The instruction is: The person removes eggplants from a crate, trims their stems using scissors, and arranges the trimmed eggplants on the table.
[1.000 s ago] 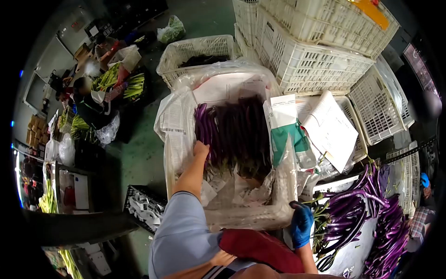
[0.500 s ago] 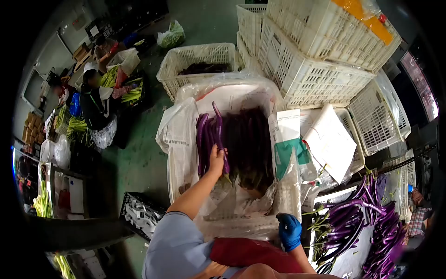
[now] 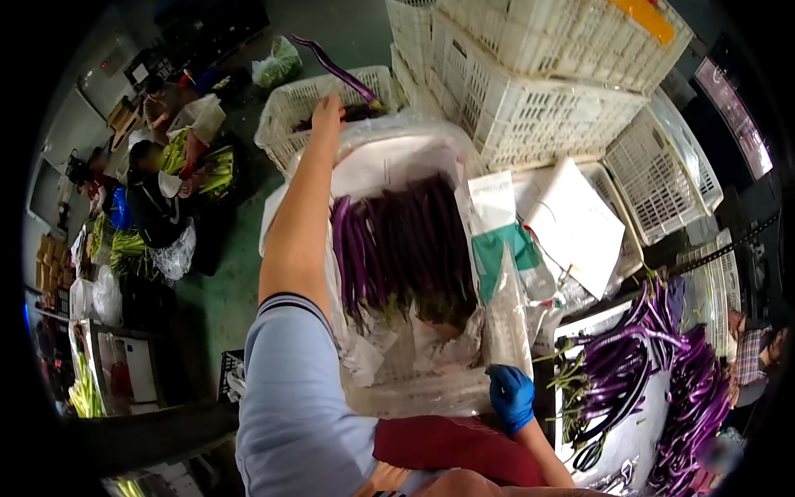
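Observation:
My bare left hand (image 3: pixel 329 111) reaches over the far white crate (image 3: pixel 273 112). A long purple eggplant (image 3: pixel 335 69) lies slanted just beyond its fingers, stem end toward the crate; a gap shows between hand and eggplant, and the fingers look loosened, though partly hidden. Dark eggplants lie inside that crate. Close to me, a plastic-lined crate (image 3: pixel 397 157) holds a row of purple eggplants (image 3: pixel 406 240) side by side. My right hand (image 3: pixel 512 396), in a blue glove, is curled at this crate's near right corner; what its fingers hold, if anything, is hidden.
Stacked white crates (image 3: pixel 538 116) stand at the back right. Papers (image 3: pixel 575 224) lie on a crate beside mine. At right, a table (image 3: pixel 633 431) bears heaped eggplants (image 3: pixel 621 364) and scissors (image 3: pixel 590 454). At left, several people (image 3: pixel 153 199) sit among green vegetables.
My left hand has moved from the near crate out to the far crate, taking an eggplant along and seemingly letting it go there. My right hand stays near the same corner.

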`<act>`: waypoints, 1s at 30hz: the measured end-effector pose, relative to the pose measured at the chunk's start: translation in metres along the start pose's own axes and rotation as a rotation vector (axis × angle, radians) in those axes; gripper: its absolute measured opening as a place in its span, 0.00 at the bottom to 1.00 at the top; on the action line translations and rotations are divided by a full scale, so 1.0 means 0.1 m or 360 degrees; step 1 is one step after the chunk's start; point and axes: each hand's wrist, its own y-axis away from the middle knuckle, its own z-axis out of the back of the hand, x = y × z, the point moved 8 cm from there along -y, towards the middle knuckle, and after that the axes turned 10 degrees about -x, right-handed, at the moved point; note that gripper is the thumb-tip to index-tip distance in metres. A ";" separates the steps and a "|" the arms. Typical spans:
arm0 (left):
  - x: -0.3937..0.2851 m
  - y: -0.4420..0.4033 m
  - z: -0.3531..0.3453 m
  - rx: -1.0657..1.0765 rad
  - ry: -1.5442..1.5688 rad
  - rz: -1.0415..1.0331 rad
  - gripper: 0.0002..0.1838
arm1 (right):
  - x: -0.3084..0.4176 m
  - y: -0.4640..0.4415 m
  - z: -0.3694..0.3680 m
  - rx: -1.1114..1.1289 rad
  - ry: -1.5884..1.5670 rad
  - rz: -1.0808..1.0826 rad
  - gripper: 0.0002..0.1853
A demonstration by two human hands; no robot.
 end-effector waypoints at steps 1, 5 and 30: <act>0.28 0.15 0.02 0.0125 -0.0220 -0.0028 0.27 | 0.00 -0.02 0.00 0.0015 -0.0010 -0.0013 0.10; 1.64 1.34 0.20 0.0208 -0.0923 -0.0070 0.18 | 0.03 -0.08 -0.05 0.0104 -0.0113 -0.0130 0.10; 2.83 3.50 -0.18 0.0633 0.0028 0.1820 0.25 | -1.33 -0.24 -2.18 -0.0049 -0.0744 -0.1965 0.26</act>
